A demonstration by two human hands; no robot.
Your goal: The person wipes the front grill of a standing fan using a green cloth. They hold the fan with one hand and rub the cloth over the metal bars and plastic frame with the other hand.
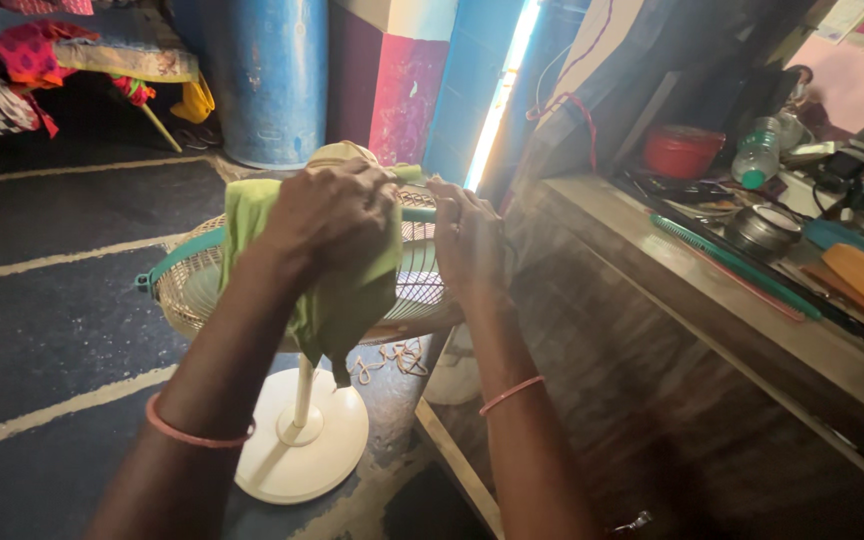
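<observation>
Right now the left hand (327, 215) is closed over a green cloth (337, 290), pressing it onto the wire grille (417, 285) of a pedestal fan (302, 440) whose head is tilted back so the grille faces up; the cloth drapes over the fan's top edge and hangs down past the grille toward the pole; the right hand (467, 240) lies with fingers together against the grille's right rim, steadying it, clamped on nothing that can be made out.

Likely trouble: the fan stands on a slim pole over a round white base (302, 445), so a hard push from the cloth hand could tip it or swing the head; the hanging tail of cloth could snag in the wires; a fingertip could slip between them.

Just right of the fan runs a dark wooden worktop (652, 250), its edge close to the right forearm, leaving little room for the elbow; on it, farther right, lie a green comb (732, 265), a small steel bowl (762, 230), a red container (682, 150) and a clear bottle (757, 155); behind the fan stands a blue drum (267, 80); left of it, dark floor (42, 330) with pale lines.
</observation>
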